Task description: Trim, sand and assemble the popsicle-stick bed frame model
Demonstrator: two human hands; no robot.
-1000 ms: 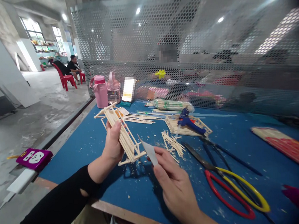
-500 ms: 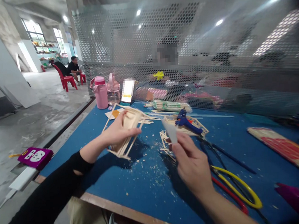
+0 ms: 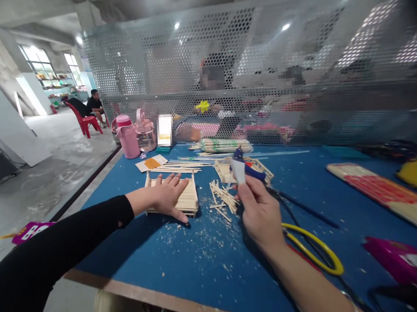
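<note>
So my stick frame (image 3: 191, 194) is sitting on the blue table (image 3: 136, 253), about 11 o'clock from me. My left hand (image 3: 167, 195) is laid across the top of it, fingers spread wide and not gripping anything. From what shows around my palm, the slats are in side by side and there are rails along the edges, so I'd call the basic build done. Can't tell if the joints under my hand are finished. Right hand (image 3: 262, 209) has a thin white piece (image 3: 239, 171) pinched between thumb and fingers, tip up.

Going out from the frame: short sticks (image 3: 222, 196) in a loose heap at 3 o'clock, not attached to anything, and crumbs scattered at 4. Second frame (image 3: 223, 170) at 2 o'clock looks mostly together too, with the glue gun (image 3: 255, 171) lying over it. Long sticks (image 3: 181, 168) at 12, a bag (image 3: 225, 146) of more at 1, so plenty unused. Scissors (image 3: 316, 248) are at 4, partly behind my arm.
</note>
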